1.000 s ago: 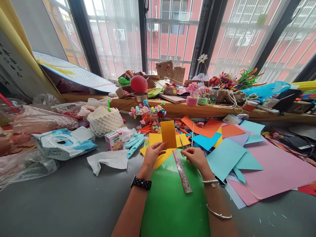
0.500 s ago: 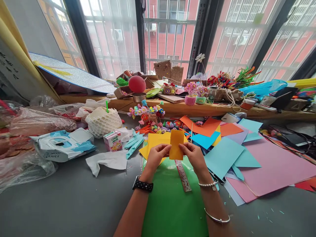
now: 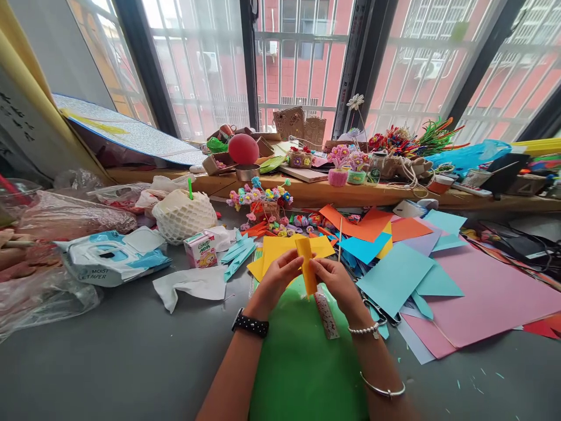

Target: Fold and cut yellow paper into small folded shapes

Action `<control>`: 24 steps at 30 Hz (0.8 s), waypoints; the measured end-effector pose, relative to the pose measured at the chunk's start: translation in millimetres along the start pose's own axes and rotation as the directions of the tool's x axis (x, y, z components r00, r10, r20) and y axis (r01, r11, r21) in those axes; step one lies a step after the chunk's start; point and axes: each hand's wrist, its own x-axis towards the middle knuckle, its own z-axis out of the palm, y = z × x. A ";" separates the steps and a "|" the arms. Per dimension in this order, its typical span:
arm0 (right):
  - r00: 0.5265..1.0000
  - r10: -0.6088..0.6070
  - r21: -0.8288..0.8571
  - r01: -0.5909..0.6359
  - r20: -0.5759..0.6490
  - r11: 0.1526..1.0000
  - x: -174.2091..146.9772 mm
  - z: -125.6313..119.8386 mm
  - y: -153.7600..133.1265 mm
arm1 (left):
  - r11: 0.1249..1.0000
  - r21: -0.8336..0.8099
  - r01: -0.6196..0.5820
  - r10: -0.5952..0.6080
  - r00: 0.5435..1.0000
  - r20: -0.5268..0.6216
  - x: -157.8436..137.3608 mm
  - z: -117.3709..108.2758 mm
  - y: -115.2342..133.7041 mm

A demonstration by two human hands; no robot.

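Note:
A small piece of yellow paper [image 3: 308, 270] is held up between my two hands, turned partly edge-on so that it looks narrow. My left hand [image 3: 280, 275] pinches its left side, and my right hand [image 3: 335, 280] grips its right side with thumb and fingers. Below them a patterned ruler [image 3: 326, 316] lies on the green mat [image 3: 307, 362]. Larger yellow sheets [image 3: 274, 251] lie just behind my hands. To the right, a pair of scissors [image 3: 381, 313] is partly covered by light blue paper [image 3: 397, 278].
A large pink sheet [image 3: 486, 292] spreads over the right side. At left are a wet-wipe pack [image 3: 111, 257], a white tissue [image 3: 190, 286], a small drink carton [image 3: 200, 250] and a net-wrapped coconut [image 3: 184, 216]. Craft flowers [image 3: 263, 199] stand behind, before a crowded wooden sill [image 3: 307, 190].
The yellow paper has turned from facing me flat to a narrower, tilted view. Both hands have shifted slightly left and closer together, and still hold it.

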 end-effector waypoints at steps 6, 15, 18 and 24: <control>0.996 -0.079 -0.114 0.074 -0.042 0.991 2.3 1.7 0.9 | 0.996 0.080 -0.051 0.060 0.993 -0.106 5.3 -5.8 -8.3; 0.997 -0.078 -0.152 0.074 -0.020 0.986 1.5 -1.1 -2.0 | 0.994 0.110 -0.021 0.035 0.991 -0.128 4.5 -6.2 -7.8; 0.995 -0.098 -0.133 0.095 -0.019 0.987 2.3 -2.5 0.4 | 0.993 0.115 -0.004 0.021 0.989 -0.148 3.2 -4.5 -5.7; 0.989 -0.138 -0.104 0.131 -0.060 0.986 2.1 -3.1 1.8 | 0.988 0.151 -0.008 0.043 0.972 -0.232 2.7 -1.3 -3.9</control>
